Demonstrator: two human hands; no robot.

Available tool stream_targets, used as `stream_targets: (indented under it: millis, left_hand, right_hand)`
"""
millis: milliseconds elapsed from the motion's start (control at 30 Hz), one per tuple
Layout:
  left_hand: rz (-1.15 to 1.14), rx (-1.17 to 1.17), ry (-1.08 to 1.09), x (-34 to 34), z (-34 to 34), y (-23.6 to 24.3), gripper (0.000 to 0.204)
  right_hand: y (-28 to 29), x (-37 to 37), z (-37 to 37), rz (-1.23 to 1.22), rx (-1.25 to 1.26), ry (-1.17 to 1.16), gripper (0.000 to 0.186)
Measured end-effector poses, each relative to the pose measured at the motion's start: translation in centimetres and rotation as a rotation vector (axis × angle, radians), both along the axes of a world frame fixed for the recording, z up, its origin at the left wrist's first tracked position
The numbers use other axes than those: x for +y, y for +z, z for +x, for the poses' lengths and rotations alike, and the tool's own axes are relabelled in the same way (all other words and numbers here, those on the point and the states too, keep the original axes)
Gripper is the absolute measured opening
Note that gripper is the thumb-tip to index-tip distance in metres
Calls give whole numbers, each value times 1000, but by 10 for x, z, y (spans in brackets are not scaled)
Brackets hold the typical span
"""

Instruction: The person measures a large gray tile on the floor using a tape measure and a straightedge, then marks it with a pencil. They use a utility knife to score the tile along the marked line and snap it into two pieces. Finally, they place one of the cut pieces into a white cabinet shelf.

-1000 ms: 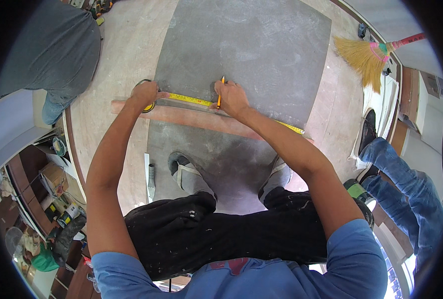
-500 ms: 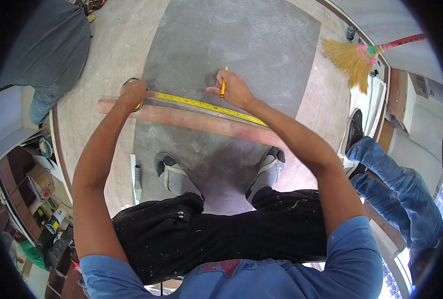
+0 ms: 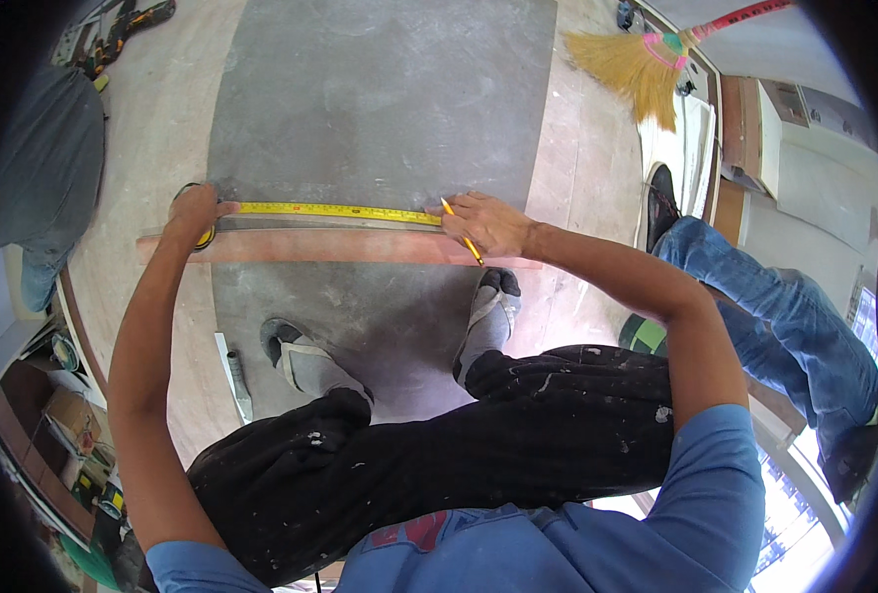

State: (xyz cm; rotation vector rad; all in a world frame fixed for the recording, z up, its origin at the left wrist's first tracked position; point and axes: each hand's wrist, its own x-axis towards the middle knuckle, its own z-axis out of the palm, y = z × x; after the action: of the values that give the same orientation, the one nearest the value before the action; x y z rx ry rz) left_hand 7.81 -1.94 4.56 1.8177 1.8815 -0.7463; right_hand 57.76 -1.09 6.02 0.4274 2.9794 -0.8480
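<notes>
My left hand [image 3: 194, 210] is closed around the case of a tape measure, at the left edge of a dark grey sheet [image 3: 380, 109]. Its yellow blade [image 3: 320, 211] runs out to the right across the sheet. At the blade's right part is my right hand [image 3: 496, 225], with a yellow pencil [image 3: 473, 246] between its fingers. The hand rests over the blade there and hides the blade's end. Just nearer to me, a long reddish wooden strip [image 3: 330, 245] lies roughly parallel to the blade, crossing the sheet.
My feet [image 3: 483, 311] stand on the sheet, close to the strip. A straw broom [image 3: 627, 69] is at far right, with a person's jeans-clad legs [image 3: 755, 287] below it. Another person [image 3: 39, 168] is at left. A scraper-like tool [image 3: 238, 381] lies by my left foot.
My right hand has come down from above the sheet onto the blade and turned the pencil. The view has shifted right, and the tape and strip now look more level.
</notes>
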Motion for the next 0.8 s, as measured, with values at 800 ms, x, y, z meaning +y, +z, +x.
stream_targets:
  millis: [800]
  left_hand:
    - [-8, -4, -4, -1, -25, -21, 60]
  right_hand:
    - [-20, -13, -90, -1595, 579, -1336, 10]
